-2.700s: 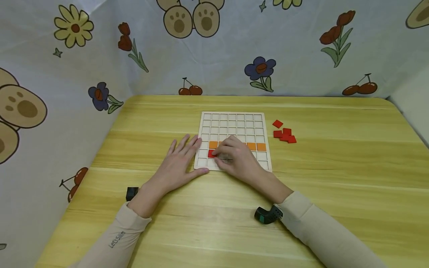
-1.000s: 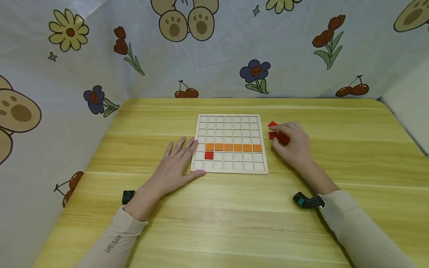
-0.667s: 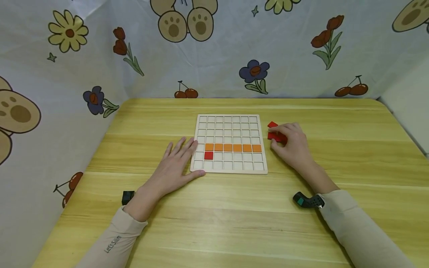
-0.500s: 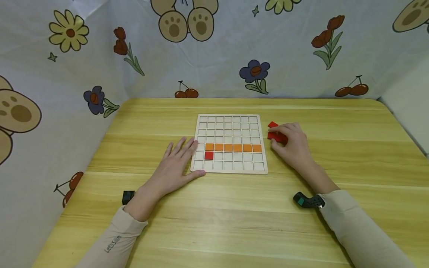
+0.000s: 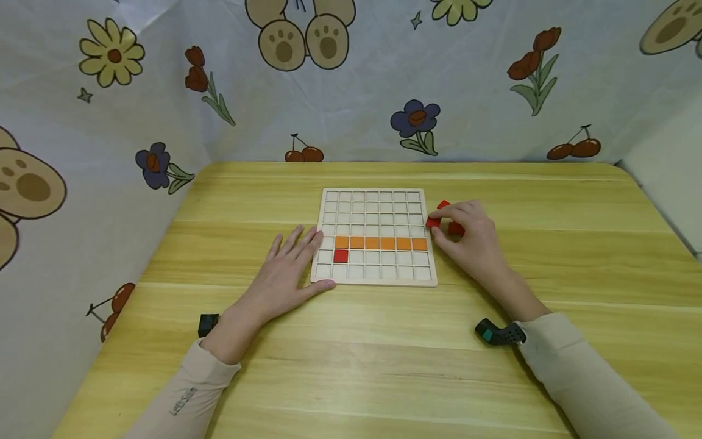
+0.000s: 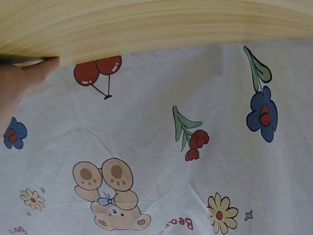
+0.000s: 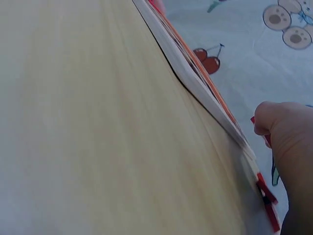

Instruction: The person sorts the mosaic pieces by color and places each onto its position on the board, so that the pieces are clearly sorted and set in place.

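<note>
A pale wooden grid board (image 5: 373,206) lies on the table, with a row of orange square tiles (image 5: 372,243) set in its cells. One red tile (image 5: 340,256) sits in a cell just below the leftmost orange one. My left hand (image 5: 280,268) rests flat against the board's left edge, fingers spread. At the board's right side my right hand (image 5: 473,241) pinches a red square tile (image 5: 434,223) between thumb and fingers. The right wrist view shows this hand (image 7: 286,137) with a red edge of the tile at its fingertips. Only part of my left hand (image 6: 22,81) appears in the left wrist view.
Loose red tiles (image 5: 456,228) lie right of the board, partly hidden beneath my right hand. Another red tile (image 5: 443,204) is just beyond my fingers. The wooden table (image 5: 351,360) ends at a patterned cloth (image 5: 362,91) behind it.
My right hand went from the board to the red tiles on the right, and has now shifted slightly left with one tile pinched. The left hand stays at the board's edge.
</note>
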`<state>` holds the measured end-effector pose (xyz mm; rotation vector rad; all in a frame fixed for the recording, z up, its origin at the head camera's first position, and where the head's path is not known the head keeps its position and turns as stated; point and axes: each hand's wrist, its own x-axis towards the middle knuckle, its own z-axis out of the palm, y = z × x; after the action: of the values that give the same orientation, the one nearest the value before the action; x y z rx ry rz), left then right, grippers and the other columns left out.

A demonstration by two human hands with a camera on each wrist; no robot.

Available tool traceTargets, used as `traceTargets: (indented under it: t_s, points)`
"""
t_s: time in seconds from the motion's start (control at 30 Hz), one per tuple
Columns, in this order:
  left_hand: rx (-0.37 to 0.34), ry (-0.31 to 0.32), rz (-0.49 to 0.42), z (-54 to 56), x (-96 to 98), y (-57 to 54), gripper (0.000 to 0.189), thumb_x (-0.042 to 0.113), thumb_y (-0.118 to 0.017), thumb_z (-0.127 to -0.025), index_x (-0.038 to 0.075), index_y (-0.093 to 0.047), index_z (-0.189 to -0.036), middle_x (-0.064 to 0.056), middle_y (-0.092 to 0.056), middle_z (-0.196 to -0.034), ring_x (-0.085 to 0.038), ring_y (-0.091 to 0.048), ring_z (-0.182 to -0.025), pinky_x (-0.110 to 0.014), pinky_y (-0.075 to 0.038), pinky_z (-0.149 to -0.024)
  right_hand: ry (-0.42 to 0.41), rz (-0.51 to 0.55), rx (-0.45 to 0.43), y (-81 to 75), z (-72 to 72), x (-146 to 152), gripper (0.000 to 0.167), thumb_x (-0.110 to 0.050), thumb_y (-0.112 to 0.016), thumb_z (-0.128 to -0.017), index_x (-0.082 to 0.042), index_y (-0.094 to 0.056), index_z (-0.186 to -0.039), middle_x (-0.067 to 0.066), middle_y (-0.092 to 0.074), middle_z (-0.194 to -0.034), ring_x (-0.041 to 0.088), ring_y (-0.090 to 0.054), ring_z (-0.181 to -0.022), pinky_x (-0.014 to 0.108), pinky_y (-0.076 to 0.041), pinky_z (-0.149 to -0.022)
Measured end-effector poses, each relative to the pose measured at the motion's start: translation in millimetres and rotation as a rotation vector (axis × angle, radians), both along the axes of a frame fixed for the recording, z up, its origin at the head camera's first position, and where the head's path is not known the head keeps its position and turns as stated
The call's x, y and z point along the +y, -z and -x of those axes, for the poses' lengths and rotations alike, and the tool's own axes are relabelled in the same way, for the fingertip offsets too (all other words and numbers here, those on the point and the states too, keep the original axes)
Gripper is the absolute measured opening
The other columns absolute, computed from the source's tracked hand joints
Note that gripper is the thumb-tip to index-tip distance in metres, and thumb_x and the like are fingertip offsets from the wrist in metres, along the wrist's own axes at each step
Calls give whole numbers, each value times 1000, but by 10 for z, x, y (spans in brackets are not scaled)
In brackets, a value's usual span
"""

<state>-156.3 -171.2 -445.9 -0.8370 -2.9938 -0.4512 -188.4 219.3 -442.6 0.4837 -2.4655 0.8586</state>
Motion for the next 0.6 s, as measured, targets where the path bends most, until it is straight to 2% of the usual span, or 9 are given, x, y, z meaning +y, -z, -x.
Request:
traceTargets:
  t_s: [0.07,0.23,0.3,0.4,0.6]
  points:
    - [1,0,1,0,-2,0,99,71,-58,-97,16,-21,-170,-5,-17,-177,-32,-8,-165,-63,-4,-131,-21,7,-1,-25,-22,-68,21,-8,-82,-88,-9,-81,-109,8,-76,-105,26,-54,-96,34,-40,-75]
    - [1,0,4,-1,-8,10,98,72,-56,-98,17,-19,-170,-5,-17,-178,-31,-8,-165,-62,-3,-132,-95,28,-22,-72,-94,-279,22,-8,-83,-88,-8,-80,-110,5,-76,-103,23,-61,-95,31,-47,-80]
    - [-1,1,4,1,-9,15,98,72,-56,-98,17,-19,-170,-4,-17,-178,-31,-7,-165,-62,-3,-132,-117,29,-37,-79,-130,-369,23,-7,-82,-89,-8,-79,-112,4,-76,-106,21,-65,-100,32,-52,-85]
    - [4,3,6,7,-8,22,99,73,-55,-98,17,-19,-171,-4,-16,-178,-31,-7,-165,-63,-3,-131,-155,35,-51,-78,-171,-497,23,-7,-82,-90,-8,-79,-112,3,-76,-110,20,-67,-103,31,-56,-86]
    - [1,-1,6,10,-14,15,99,74,-55,-98,17,-19,-171,-4,-16,-178,-31,-7,-165,-62,-3,-132,-237,47,-59,-58,-213,-736,20,-9,-82,-91,-10,-79,-111,1,-75,-112,17,-67,-108,32,-58,-90]
